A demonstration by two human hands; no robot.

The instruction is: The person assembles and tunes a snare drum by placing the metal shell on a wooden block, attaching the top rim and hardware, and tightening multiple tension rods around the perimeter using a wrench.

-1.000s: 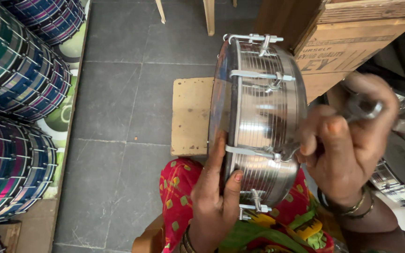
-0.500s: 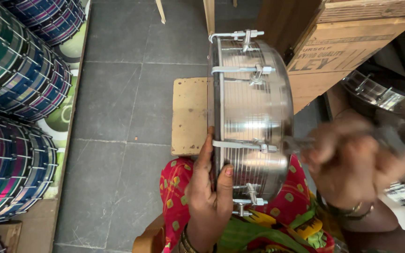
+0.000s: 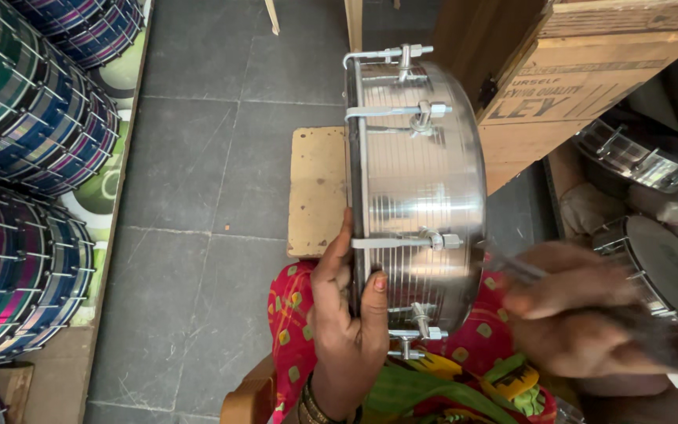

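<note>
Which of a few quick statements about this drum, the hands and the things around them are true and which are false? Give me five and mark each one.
1. The left hand grips the rim of the shiny metal drum. True.
2. The drum lies flat on the floor. False: it is held on edge over the lap.
3. The right hand is blurred and holds a thin metal tool. True.
4. The striped drums are stacked on the right. False: they are on the left.
5. A small wooden board lies on the grey tile floor. True.
</note>
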